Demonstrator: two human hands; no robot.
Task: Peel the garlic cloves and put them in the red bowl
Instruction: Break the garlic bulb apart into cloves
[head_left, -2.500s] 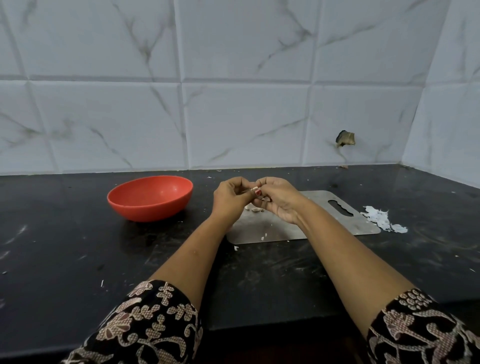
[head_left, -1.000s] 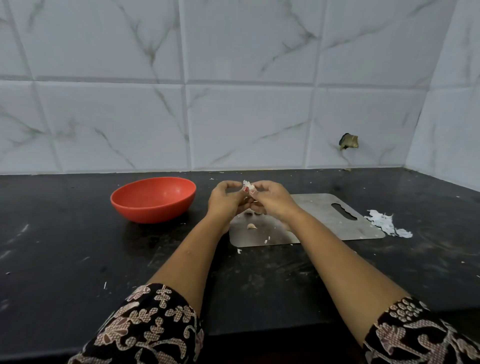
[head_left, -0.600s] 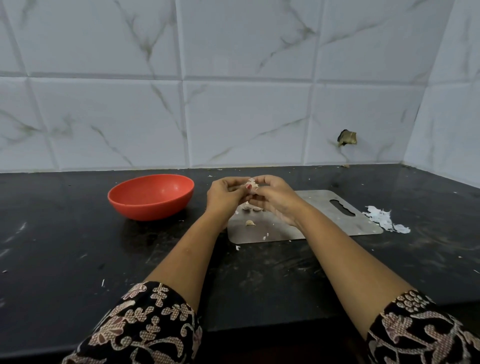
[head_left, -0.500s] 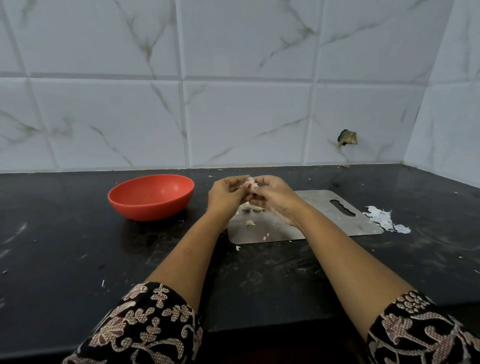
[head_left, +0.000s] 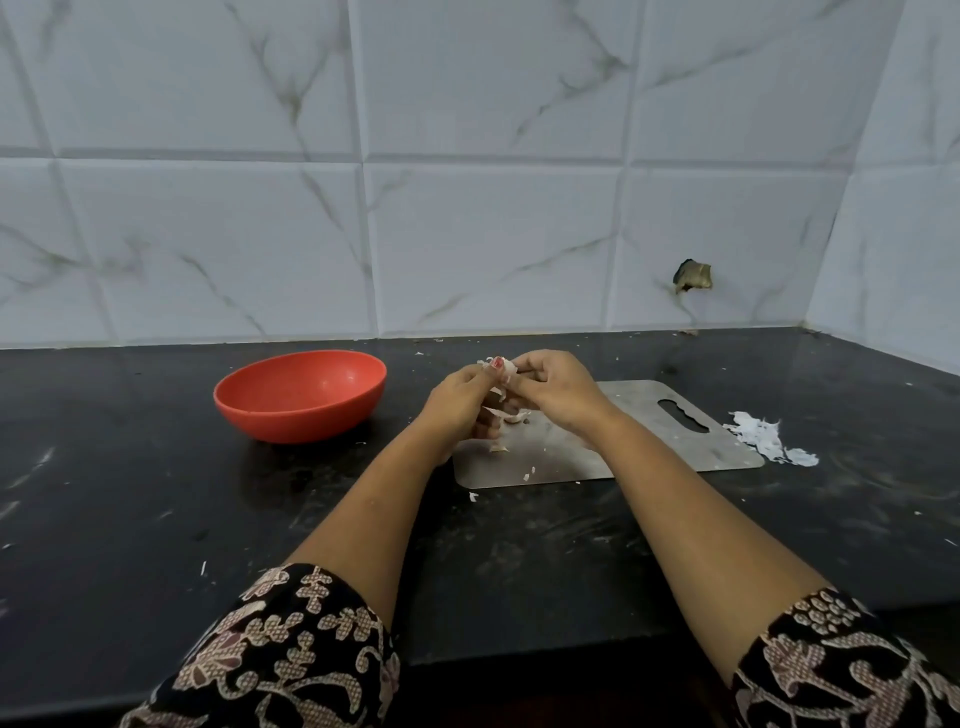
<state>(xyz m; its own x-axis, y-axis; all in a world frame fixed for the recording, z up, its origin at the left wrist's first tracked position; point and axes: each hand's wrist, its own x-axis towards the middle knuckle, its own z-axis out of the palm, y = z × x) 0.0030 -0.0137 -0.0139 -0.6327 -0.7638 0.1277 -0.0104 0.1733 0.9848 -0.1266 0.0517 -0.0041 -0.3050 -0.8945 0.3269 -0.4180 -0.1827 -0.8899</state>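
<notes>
While above the steel board (head_left: 727, 452), one garlic clove (head_left: 510, 371) in the pinch of left hand (head_left: 460, 400) and right hand (head_left: 556, 387).

No readable text, label, brand, number or sign on any surface in view.

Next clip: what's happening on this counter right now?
A person is peeling a garlic clove, pinching it between the left hand and right hand just above a metal cutting board. Loose papery skin hangs from the clove, and a few scraps lie on the board. The red bowl sits to the left on the black counter, and no cloves show inside it. A pile of white peel lies off the board's right edge.
</notes>
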